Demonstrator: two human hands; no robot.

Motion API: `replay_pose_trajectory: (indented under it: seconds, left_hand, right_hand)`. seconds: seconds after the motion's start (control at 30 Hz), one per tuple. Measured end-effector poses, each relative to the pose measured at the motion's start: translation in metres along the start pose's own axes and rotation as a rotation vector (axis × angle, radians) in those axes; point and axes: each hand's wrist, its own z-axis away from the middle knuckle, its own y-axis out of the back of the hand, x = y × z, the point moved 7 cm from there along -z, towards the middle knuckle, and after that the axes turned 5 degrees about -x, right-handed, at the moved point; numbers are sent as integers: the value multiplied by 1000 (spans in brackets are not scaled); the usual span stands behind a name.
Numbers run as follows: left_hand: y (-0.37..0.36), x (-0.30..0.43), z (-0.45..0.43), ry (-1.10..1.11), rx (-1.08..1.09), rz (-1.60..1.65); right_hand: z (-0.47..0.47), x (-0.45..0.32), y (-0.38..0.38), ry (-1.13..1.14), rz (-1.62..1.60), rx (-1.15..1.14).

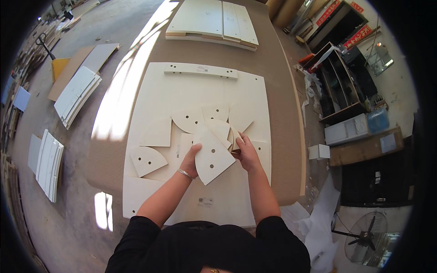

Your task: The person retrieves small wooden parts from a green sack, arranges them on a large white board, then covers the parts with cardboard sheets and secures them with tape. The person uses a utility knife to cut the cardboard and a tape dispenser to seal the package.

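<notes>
My left hand grips the left edge of a white quarter-round board with two drilled holes, tilted above the large white panel. At that board's right side, my right hand holds another white curved piece, seen nearly edge-on. More quarter-round boards lie loose around them: a plain one at left, a two-holed one below it, and several overlapping behind my hands. Across the panel's far end rests a narrow white rail with small holes and a printed label.
Corrugated cardboard covers the surface under the panel. Beyond it lies a stack of white panels. More panels stand on the floor at left, near a pallet truck. At right are a dark shelf unit, foam sheeting and a fan.
</notes>
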Motion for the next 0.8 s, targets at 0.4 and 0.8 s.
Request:
replay_pose_trajectory:
  seconds: [0.4, 0.8]
  left_hand:
    - [16, 12, 22, -42, 18, 96]
    - [47, 91, 9, -324, 106, 98]
  right_hand:
    - [-159, -75, 137, 388, -331, 540]
    - [-153, -97, 44, 591, 737, 508]
